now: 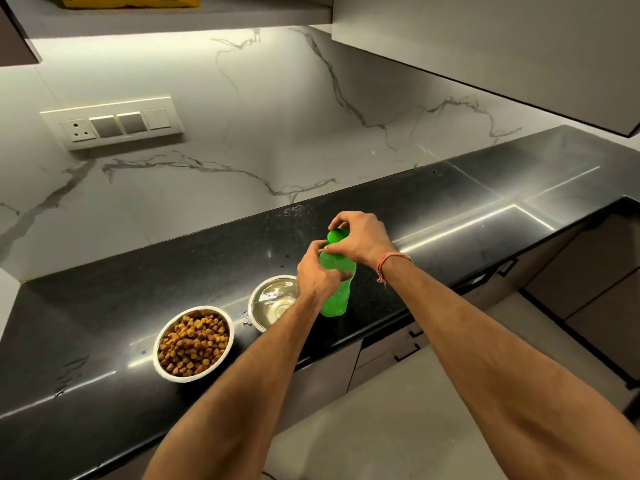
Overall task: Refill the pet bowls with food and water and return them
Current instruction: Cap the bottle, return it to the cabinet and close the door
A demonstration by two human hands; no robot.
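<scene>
A green plastic bottle (335,296) stands upright on the black countertop (104,306). My left hand (317,275) grips the bottle's upper body. My right hand (360,239) is closed around its green cap (337,235). Left of the bottle sits a steel bowl (272,301) holding clear water, partly hidden by my left forearm. Further left, a second steel bowl (193,342) is full of brown kibble.
A marble backsplash with a switch plate (112,123) rises behind the counter. A yellow bag (128,0) lies on the shelf above. Wall cabinets (485,39) hang at the upper right. Drawers (391,348) and pale floor lie below the counter's front edge. Water drops spot the counter near the bowls.
</scene>
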